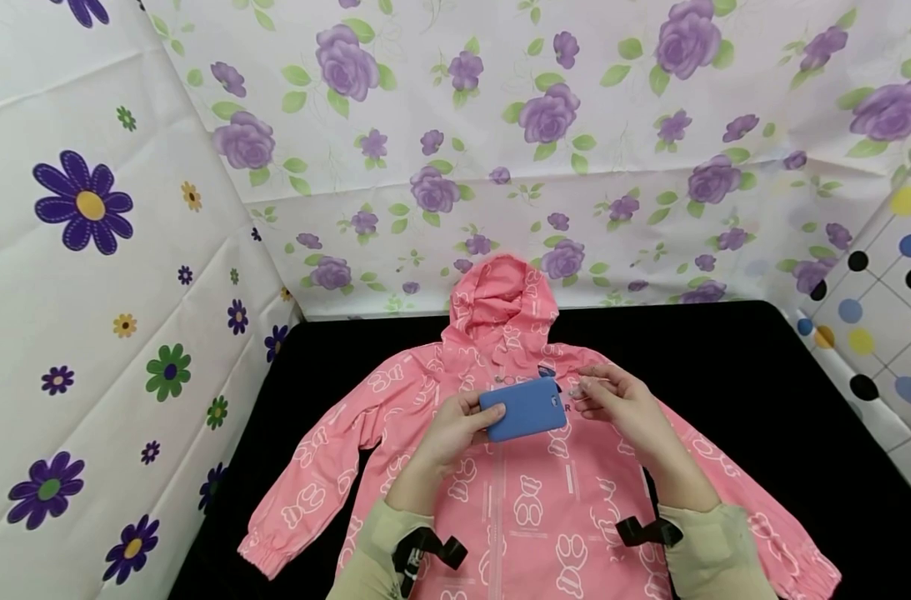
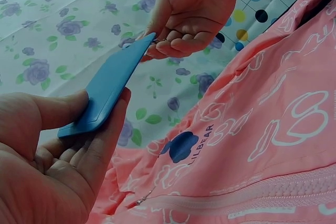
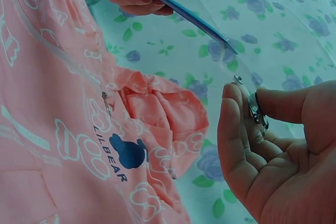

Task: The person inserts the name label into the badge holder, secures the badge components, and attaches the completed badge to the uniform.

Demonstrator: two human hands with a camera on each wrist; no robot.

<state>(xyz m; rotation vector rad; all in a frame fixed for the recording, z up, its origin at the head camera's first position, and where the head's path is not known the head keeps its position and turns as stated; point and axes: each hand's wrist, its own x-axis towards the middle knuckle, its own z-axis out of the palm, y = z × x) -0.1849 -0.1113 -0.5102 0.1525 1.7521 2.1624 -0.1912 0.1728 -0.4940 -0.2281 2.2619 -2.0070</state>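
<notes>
My left hand (image 1: 453,429) pinches a blue card holder (image 1: 526,410) by its left end, the thumb on its upper face and fingers beneath. It is held above the chest of a pink hooded jacket (image 1: 528,483) and appears edge-on in the right wrist view. Just right of the holder, my right hand (image 1: 622,407) holds a small metal clip (image 3: 255,107) between thumb and fingertips, the other fingers loosely curled. A faint translucent strip (image 3: 223,59) shows between clip and holder; whether it joins them I cannot tell. The jacket lies spread with its front upward.
A black table surface (image 1: 725,367) lies under the jacket. White sheets with purple flowers (image 1: 432,190) rise behind and at the left; a dotted sheet (image 1: 875,333) stands at the right. Black straps (image 1: 650,532) sit on both wrists.
</notes>
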